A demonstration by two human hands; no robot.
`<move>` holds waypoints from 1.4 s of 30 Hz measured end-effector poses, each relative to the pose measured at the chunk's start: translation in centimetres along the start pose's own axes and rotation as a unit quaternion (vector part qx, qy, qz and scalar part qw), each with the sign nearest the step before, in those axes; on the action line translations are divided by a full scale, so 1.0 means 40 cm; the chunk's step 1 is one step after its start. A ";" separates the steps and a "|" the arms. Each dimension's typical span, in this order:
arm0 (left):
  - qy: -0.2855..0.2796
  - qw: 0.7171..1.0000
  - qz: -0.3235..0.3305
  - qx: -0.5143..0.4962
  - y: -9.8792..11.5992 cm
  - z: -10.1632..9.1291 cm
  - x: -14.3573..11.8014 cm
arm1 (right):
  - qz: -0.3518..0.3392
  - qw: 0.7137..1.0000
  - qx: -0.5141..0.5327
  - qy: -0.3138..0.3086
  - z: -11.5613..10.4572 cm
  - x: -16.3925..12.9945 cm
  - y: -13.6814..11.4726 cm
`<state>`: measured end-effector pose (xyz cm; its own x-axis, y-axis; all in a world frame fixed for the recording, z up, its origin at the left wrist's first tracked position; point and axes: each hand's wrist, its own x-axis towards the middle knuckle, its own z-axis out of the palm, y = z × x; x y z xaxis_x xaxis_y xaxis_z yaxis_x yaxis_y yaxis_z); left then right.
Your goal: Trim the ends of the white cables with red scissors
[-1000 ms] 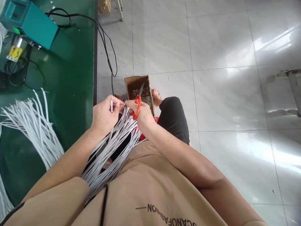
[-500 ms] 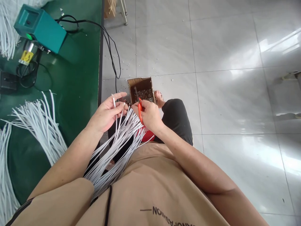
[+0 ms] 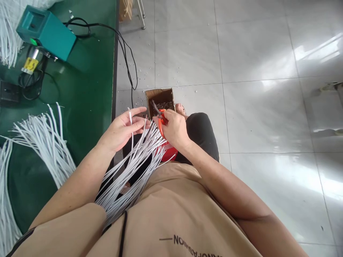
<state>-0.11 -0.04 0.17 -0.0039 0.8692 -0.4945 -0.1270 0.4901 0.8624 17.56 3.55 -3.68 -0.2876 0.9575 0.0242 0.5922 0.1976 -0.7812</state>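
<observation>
My right hand (image 3: 174, 129) is closed around the orange-handled scissors (image 3: 160, 121), whose dark blades poke out toward the cardboard box (image 3: 160, 100); I cannot tell whether the blades are open, since my fingers hide most of the handles. My left hand (image 3: 122, 130) is half open, its fingers spread, with one white cable (image 3: 131, 126) pinched upright between thumb and forefinger. The bundle of white cables (image 3: 134, 164) fans from between my two hands down across my lap, too many and too overlapped for me to count, and their lower ends vanish under my tan shirt (image 3: 171, 221). Something red (image 3: 167, 154) shows under my right wrist, mostly covered. The one box on the tiled floor (image 3: 241, 107) holds small bits I cannot make out. To my left, the green surface (image 3: 85, 89) carries a second spread of white cables (image 3: 40, 139), cut off by the frame edge, and one teal machine (image 3: 46, 31) with black cords (image 3: 125, 60).
</observation>
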 end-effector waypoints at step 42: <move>0.129 0.956 0.168 0.202 -0.013 0.015 -0.009 | -0.083 0.970 -0.197 -0.119 -0.025 0.017 -0.030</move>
<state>0.54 -0.55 -0.04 -0.2281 0.9623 -0.1482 0.3185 0.2175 0.9226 17.42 4.16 -2.10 -0.5412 0.8393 -0.0524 0.7513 0.4545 -0.4785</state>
